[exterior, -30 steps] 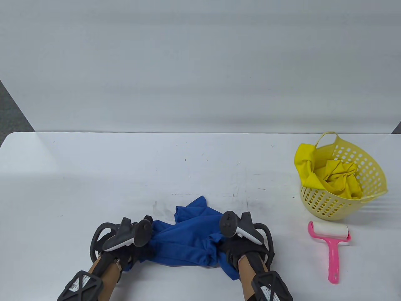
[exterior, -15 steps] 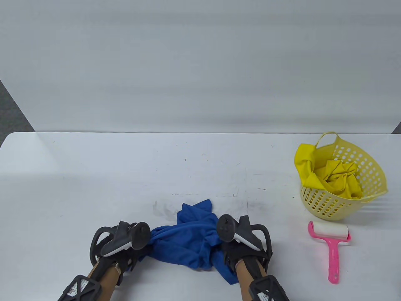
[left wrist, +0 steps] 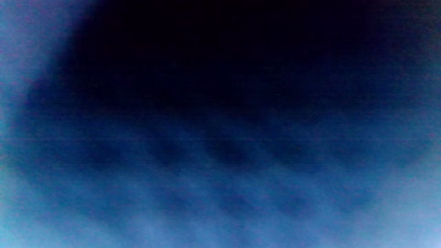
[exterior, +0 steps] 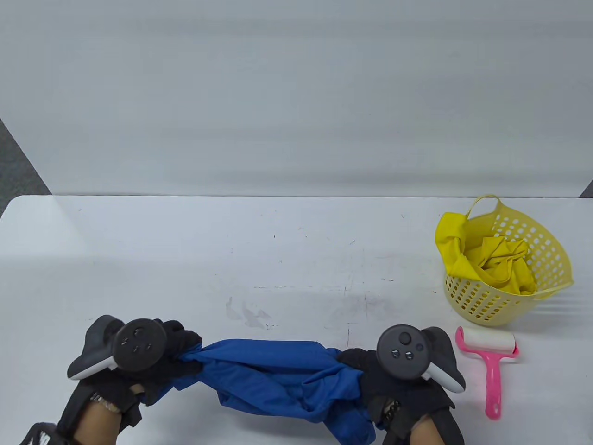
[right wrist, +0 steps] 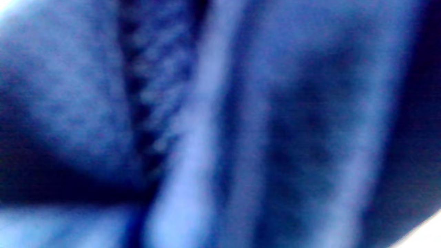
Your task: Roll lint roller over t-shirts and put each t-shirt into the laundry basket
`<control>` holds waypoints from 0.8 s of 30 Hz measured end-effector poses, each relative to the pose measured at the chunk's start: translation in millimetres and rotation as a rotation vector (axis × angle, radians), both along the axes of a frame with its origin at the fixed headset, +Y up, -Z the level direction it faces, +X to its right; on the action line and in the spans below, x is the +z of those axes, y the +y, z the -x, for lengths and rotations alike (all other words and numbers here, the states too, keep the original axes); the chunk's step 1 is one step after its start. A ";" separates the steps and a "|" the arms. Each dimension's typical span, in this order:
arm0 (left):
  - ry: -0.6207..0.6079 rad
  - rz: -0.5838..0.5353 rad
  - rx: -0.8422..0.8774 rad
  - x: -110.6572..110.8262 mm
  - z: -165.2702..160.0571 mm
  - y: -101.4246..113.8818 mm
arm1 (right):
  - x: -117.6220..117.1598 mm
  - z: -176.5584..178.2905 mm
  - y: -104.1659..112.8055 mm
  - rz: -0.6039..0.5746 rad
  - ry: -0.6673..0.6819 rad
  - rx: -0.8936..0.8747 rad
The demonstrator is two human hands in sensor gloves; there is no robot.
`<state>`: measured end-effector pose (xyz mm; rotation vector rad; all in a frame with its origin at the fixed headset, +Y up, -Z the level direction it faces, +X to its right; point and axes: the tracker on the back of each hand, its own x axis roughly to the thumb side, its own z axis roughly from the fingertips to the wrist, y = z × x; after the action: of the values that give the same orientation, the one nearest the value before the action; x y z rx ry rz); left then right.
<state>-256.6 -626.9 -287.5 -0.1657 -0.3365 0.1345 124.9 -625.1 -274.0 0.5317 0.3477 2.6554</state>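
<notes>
A second ago the blue shirt (exterior: 273, 375) lay bunched between hands set close together. Now the hands have swung wide apart, and the shirt hangs stretched between them as a taut, twisted band at the table's (exterior: 185, 250) 6 o'clock edge. I read this as spreading the shirt out before rolling, since the roller (exterior: 486, 359) lies untouched at 4 o'clock, just below the basket (exterior: 546, 259).

The left hand (exterior: 153, 359) sits at 7 o'clock, back and tracker turned up. Its fingers are curled tight on the shirt's left end, with cloth gathered into the fist. The right hand (exterior: 394, 380) sits at 5 o'clock in a mirrored pose, its fingers clenched on the right end, and a loose flap hangs below it. Both wrist views show only blurred blue cloth close to the lens, so the finger detail comes from the table view alone.

A yellow shirt (exterior: 491, 264) already fills the basket at 3 o'clock, partly draped over its rim. The blue shirt is probably next for rolling, and it needs to be laid flat first.
</notes>
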 end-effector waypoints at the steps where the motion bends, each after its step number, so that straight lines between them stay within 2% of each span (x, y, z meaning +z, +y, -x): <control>1: 0.038 0.001 -0.015 -9.2 -2.1 -3.8 | -7.8 5.7 -1.1 -0.018 -0.013 0.054; 2: 0.100 -0.012 -0.026 -22.6 -6.6 -7.3 | -21.6 15.1 -0.5 -0.071 -0.044 0.146; 3: 0.165 -0.081 -0.037 -35.2 -11.0 -5.9 | -39.4 24.6 4.1 -0.158 -0.084 0.250; 5: 0.293 -0.308 -0.059 -55.8 -16.8 8.9 | -71.4 34.6 19.6 -0.374 -0.201 0.347; 6: 0.351 -0.455 -0.103 -65.4 -19.1 19.9 | -82.0 38.0 29.5 -0.563 -0.286 0.321; 7: 0.379 -0.560 -0.204 -75.5 -23.1 32.3 | -92.4 40.6 38.4 -0.838 -0.325 0.271; 8: 0.384 -0.545 -0.281 -80.2 -25.4 37.3 | -97.1 40.5 42.4 -0.919 -0.359 0.296; 10: 0.308 -0.485 -0.321 -85.1 -26.3 39.8 | -100.7 39.2 41.8 -0.797 -0.412 0.333; 12: 0.283 -0.515 -0.283 -80.7 -18.0 36.8 | -95.9 31.7 34.0 -0.890 -0.386 0.215; 13: 0.266 -0.522 -0.281 -78.2 -14.5 33.9 | -94.6 28.4 30.5 -0.891 -0.356 0.195; 15: 0.208 -0.478 -0.348 -70.4 -5.9 21.1 | -85.2 18.1 15.2 -0.801 -0.286 0.244; 16: 0.170 -0.452 -0.387 -65.1 -1.8 12.3 | -78.3 13.1 5.7 -0.780 -0.210 0.247; 19: -0.005 -0.302 -0.455 -51.4 7.3 -14.8 | -56.4 5.4 -19.7 -0.681 -0.058 0.228; 21: -0.140 -0.123 -0.430 -37.9 11.8 -38.6 | -37.4 6.3 -41.6 -0.461 0.055 0.264; 23: -0.191 0.068 -0.433 -26.3 14.1 -58.1 | -22.1 10.8 -62.5 -0.183 0.180 0.336; 24: -0.218 0.247 -0.424 -18.8 14.9 -68.3 | -14.1 12.8 -76.3 0.090 0.251 0.422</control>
<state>-271.5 -695.2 -306.3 -0.4938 -0.4936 -0.2648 112.1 -701.5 -288.1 0.8451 0.7204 2.9553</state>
